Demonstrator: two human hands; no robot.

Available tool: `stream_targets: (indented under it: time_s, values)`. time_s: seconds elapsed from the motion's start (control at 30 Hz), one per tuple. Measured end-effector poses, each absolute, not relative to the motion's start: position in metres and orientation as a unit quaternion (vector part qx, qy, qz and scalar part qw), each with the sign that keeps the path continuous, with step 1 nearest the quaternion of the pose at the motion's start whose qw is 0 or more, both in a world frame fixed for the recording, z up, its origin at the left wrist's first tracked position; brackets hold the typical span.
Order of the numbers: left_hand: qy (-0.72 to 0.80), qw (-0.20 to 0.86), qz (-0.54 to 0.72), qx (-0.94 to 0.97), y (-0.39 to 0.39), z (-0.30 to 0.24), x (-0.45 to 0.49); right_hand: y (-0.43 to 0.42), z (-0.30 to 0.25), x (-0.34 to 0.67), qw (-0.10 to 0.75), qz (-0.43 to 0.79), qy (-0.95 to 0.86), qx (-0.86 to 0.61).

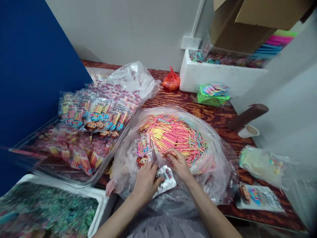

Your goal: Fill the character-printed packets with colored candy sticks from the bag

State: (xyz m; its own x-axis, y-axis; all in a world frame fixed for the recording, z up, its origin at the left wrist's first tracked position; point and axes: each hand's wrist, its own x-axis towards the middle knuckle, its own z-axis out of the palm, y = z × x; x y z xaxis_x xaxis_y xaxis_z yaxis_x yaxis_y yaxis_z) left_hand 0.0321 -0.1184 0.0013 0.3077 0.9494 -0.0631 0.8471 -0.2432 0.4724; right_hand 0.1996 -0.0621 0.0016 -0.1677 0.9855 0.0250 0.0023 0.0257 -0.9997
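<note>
A large clear plastic bag (pixel 220 158) lies wide open in front of me, full of thin candy sticks (pixel 170 132) in pink, yellow, green and blue. My right hand (pixel 180 168) is at the near edge of the heap, its fingers closed on a small bunch of candy sticks (pixel 172 153) seen end-on. My left hand (pixel 146 181) is beside it, thumb over a silver packet (pixel 168 178). Its fingertips reach the lower edge of a filled candy packet (pixel 143 145) with a cartoon face, which lies on the bag's left side.
At left, a clear tray (pixel 99 177) holds many filled packets (pixel 99 112). Below it stands a white foam box (pixel 99 195). Behind are a red bag (pixel 171 81), a green basket (pixel 213 99) and another foam box (pixel 218 74). A paper cup (pixel 247 131) and flat packets (pixel 260 197) lie right.
</note>
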Motion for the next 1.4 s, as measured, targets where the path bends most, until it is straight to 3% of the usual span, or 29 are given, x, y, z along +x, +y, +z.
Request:
stream_targets:
  time_s: [0.17, 0.3, 0.4, 0.7, 0.93, 1.0, 1.1, 1.2, 1.4]
  values:
    - [0.585, 0.331, 0.265, 0.692, -0.116, 0.004, 0.030, -0.068, 0.009, 0.198, 0.468, 0.528, -0.550, -0.448]
    - [0.534, 0.604, 0.435, 0.401, -0.102, 0.009, 0.039, -0.072, 0.013, 0.195, 0.476, 0.521, -0.555, -0.440]
    - [0.431, 0.741, 0.471, 0.208, -0.089, 0.012, 0.045, -0.074, 0.012, 0.191, 0.482, 0.534, -0.545, -0.430]
    - [0.377, 0.792, 0.466, 0.113, -0.083, 0.011, 0.039, -0.073, 0.008, 0.187, 0.475, 0.515, -0.566, -0.433]
    - [0.460, 0.729, 0.463, 0.206, -0.087, 0.009, 0.032, -0.072, 0.007, 0.186, 0.467, 0.515, -0.575, -0.432]
    - [0.523, 0.636, 0.441, 0.357, -0.095, 0.010, 0.028, -0.071, 0.008, 0.187, 0.467, 0.507, -0.581, -0.433]
    - [0.572, 0.422, 0.306, 0.633, -0.109, 0.013, 0.024, -0.070, 0.010, 0.188, 0.471, 0.502, -0.582, -0.434]
    - [0.574, 0.287, 0.181, 0.745, -0.119, 0.010, 0.026, -0.070, 0.010, 0.187, 0.471, 0.500, -0.579, -0.439]
    - [0.579, 0.300, 0.226, 0.724, -0.115, -0.005, 0.027, -0.072, 0.008, 0.187, 0.467, 0.511, -0.574, -0.438]
